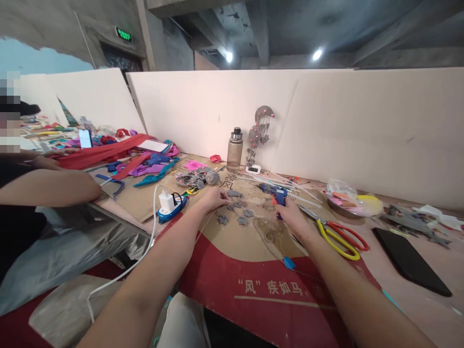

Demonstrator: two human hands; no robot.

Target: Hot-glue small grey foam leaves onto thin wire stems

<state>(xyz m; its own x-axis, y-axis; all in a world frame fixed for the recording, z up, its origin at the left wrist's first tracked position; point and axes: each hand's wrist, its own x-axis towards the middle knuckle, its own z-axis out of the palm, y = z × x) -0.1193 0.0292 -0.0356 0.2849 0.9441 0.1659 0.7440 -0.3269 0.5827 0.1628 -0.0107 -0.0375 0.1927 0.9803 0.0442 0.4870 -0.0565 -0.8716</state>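
Note:
My left hand [214, 198] is closed in a pinch at the left end of a small grey felt piece [235, 193], just above the cardboard. Below it lie grey felt flowers [242, 220], some joined by thin cord. My right hand [286, 215] is wrapped round the grip of a blue hot glue gun [278, 194], its nozzle pointing left toward the felt. A loop of grey cord [270, 237] with a blue tab [289, 262] runs across the cardboard [221, 246] in front of my hands.
Scissors [335, 237] and a black phone [409, 258] lie at the right. A blue power strip [172, 210] with a white cable sits at the left. A bottle [235, 152] and grey hanging ornament [259, 130] stand behind. A person's arm [54, 186] rests at the far left.

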